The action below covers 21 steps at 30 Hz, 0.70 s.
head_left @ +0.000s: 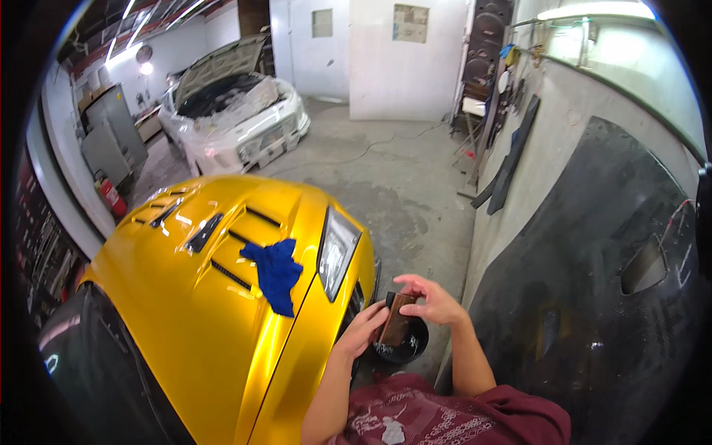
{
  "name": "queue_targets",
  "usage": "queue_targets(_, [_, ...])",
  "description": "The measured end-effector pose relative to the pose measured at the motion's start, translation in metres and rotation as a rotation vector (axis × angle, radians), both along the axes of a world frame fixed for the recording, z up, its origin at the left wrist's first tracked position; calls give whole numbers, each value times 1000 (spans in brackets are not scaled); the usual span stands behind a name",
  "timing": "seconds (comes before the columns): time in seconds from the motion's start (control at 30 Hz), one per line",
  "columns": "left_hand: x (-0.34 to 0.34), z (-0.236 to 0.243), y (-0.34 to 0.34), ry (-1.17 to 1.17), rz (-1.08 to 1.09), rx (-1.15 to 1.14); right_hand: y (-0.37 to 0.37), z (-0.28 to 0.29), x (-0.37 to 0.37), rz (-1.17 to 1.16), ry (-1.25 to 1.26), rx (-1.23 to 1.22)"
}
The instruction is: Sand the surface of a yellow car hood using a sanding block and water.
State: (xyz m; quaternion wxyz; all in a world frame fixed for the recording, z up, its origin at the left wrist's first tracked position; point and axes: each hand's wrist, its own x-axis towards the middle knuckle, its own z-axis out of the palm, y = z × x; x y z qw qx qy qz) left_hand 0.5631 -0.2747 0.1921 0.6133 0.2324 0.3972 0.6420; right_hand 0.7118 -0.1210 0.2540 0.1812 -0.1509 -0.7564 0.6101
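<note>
Low in the middle, my left hand (362, 328) is closed on the side of a small brown, box-shaped thing (397, 320) with a black piece at its upper left. My right hand (434, 300) reaches it from the other side. Its thumb lies on the brown thing, while the other fingers stretch out above it. Below both hands is a round black container (410, 345), partly hidden by them. To the left, a crumpled blue cloth (277, 276) rests on the glossy yellow car's hood (185, 289), near the headlight (339, 248).
A white car (252, 141) with its hood raised stands further back. On the right, a large dark panel (571, 245) leans against the wall. A thin cable (363, 154) crosses the concrete floor (415, 185). At the far left is a red fire extinguisher (111, 196).
</note>
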Motion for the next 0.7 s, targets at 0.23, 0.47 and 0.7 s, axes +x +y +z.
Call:
queue_targets(0.23, [16,13,21,-161,286,77,-36,-1,-35,-415,127,832])
queue_targets(0.47, [11,-5,6,-259,380,148,-54,-12,-39,-275,115,650])
queue_targets(0.7, [14,-4,12,-105,754,36,-48,-15,-30,-358,216,37])
